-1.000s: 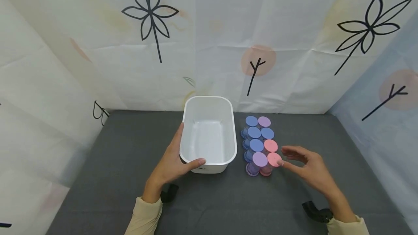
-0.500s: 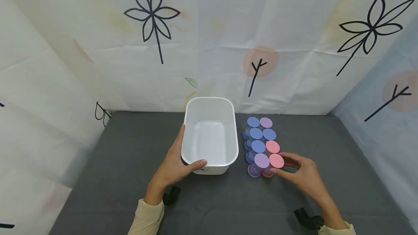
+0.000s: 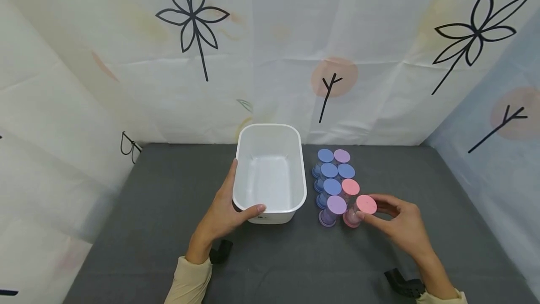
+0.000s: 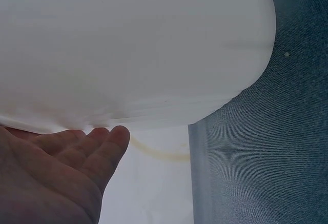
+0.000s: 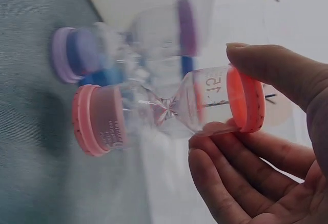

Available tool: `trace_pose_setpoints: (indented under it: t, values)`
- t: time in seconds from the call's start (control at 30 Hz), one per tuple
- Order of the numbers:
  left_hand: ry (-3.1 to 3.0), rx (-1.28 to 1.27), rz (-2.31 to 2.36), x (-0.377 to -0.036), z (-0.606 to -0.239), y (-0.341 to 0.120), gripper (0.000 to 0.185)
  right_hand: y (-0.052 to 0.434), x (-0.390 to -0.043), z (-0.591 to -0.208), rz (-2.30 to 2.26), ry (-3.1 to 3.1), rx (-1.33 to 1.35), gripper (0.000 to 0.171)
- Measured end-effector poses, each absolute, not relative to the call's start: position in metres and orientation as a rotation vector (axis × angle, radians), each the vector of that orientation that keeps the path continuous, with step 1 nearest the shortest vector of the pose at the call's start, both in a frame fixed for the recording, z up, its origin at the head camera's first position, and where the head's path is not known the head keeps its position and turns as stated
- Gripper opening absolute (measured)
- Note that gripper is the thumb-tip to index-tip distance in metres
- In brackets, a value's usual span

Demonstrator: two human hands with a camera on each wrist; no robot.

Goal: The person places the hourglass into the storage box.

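My right hand pinches a pink-capped sand timer between thumb and fingers near its upper cap. The timer leans right, close over the table, beside a purple-capped sand timer. In the right wrist view, pink sand fills its lower bulb and part of a "15" mark shows on the glass. My left hand holds the white plastic tub at its near left corner, thumb across the near rim and fingers along the outer left wall. Nothing lies inside the tub.
Several more sand timers stand in two rows right of the tub: blue-capped, pink-capped and purple-capped. A grey cloth covers the table. White printed fabric hangs behind and at the sides.
My right hand has closed in on the near pink timer, taken hold of it and drawn it right, away from the purple one. The left hand and tub keep their place.
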State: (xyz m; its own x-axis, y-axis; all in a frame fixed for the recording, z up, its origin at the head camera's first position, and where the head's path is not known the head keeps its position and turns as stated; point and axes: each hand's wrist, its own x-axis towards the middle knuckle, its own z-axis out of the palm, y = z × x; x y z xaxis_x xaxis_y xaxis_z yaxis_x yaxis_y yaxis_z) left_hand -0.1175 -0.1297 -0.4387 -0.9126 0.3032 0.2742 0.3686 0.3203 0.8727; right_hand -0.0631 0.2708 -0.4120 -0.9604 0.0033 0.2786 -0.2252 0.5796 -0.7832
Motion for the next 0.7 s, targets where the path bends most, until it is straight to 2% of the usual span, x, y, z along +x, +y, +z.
trace_pose_setpoints:
  t: [0.3,0.7]
  values:
    - [-2.498,-0.625,-1.703,-0.117,-0.439,-0.13,0.123,0.277,-0.059,-0.363,1.276,-2.464,0.192,0.045]
    - [-2.525,-0.612,-1.679,-0.118,-0.438,-0.13,0.123,0.251,-0.07,-0.304,1.363,-2.324,0.439,0.053]
